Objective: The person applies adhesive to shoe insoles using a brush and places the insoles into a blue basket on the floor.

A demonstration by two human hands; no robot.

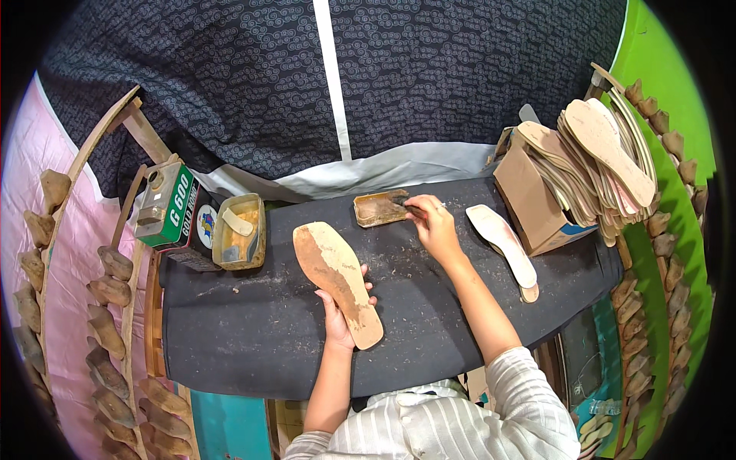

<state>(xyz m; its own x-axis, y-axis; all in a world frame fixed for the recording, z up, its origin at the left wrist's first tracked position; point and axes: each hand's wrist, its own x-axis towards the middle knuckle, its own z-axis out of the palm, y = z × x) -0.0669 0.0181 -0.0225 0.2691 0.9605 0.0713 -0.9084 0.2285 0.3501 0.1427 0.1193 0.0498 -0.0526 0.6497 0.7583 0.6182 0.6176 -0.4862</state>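
A tan insole (335, 276), its left side stained darker brown and its right side pale, is held above the table by my left hand (338, 322), closed around its narrower part. The thumb lies on top and the fingertips show at the right edge. Farther off, my right hand (435, 226) pinches at the right end of a small shallow tray (369, 211). Something dark and ragged (399, 197) shows at those fingertips; its kind is not clear. To the right of that hand lie a few pale insoles (506, 244), stacked loosely.
A cardboard box (530, 201) stuffed with insoles stands at the back right. At the left are a green and black metal can (170, 211) and a plastic tub (253, 257) of yellowish paste. Racks of wooden shoe lasts (111, 291) flank the black-covered table (253, 330).
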